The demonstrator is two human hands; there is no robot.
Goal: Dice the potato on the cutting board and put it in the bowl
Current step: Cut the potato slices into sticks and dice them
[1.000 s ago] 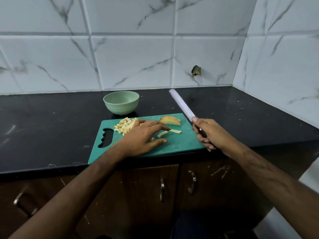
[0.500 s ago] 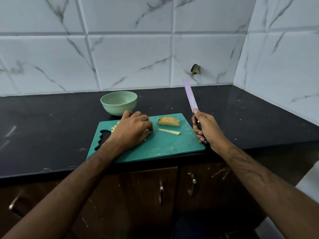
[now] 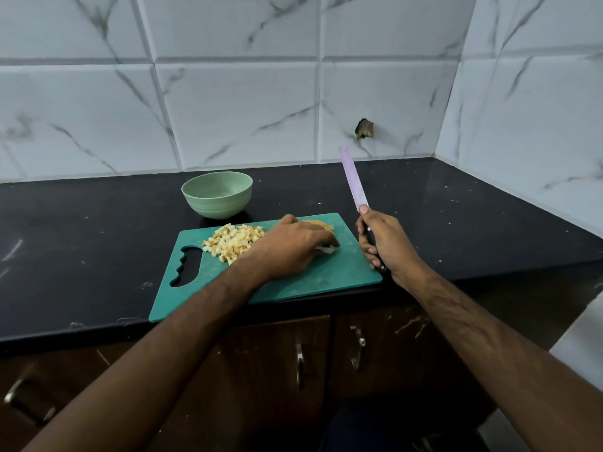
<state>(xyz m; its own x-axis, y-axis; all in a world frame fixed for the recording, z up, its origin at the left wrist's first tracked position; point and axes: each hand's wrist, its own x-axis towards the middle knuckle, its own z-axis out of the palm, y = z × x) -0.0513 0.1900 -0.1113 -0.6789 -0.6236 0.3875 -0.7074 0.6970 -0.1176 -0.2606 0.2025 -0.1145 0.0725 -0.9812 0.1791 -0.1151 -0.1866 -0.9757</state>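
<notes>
The left hand [image 3: 295, 247] lies palm-down on the cutting board [image 3: 293, 282], fingers curled over the uncut potato piece [image 3: 321, 226] beside the diced pile [image 3: 233, 241]. The right hand [image 3: 385, 243] grips the knife [image 3: 354, 181], blade raised. The bowl [image 3: 217, 194] sits behind.

Home kitchen. Black stone counter [image 3: 456, 223] across mid frame w/ white marble-look wall tiles [image 3: 228, 109] behind, forming a corner at upper right. Dark wood cabinet doors [image 3: 277, 370] w/ metal handles [image 3: 299, 360] along the bottom; cutting board [image 3: 293, 282], bowl [image 3: 217, 194] on top.
</notes>
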